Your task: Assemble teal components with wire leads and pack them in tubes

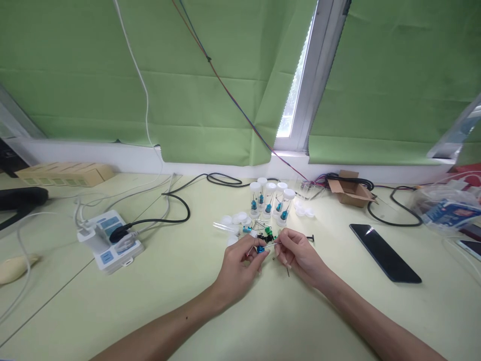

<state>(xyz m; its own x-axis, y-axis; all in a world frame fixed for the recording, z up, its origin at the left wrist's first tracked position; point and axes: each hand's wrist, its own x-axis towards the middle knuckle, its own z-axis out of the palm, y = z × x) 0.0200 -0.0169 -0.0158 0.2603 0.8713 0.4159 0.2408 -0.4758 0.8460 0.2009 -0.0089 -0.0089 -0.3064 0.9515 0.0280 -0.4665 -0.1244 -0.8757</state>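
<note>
My left hand (240, 263) is closed, pinching a small blue metal part (260, 248) between thumb and fingers. A thin metal rod (271, 244), its exact kind too small to make out, is pinched in my right hand (300, 255) and reaches to the blue part. Just beyond my hands lie small green metal pieces (268, 230), black pieces and another blue piece (247, 229). Several clear tubes with white caps (270, 186) stand upright behind them, each with a blue part inside. Loose white caps (240, 218) lie to their left.
A white power strip (108, 245) with plugs and cords sits at the left. On the right lie a black phone (385, 253) and an open cardboard box (349, 193). Black cables (225, 180) run along the back. A plastic bag (447, 203) rests at far right.
</note>
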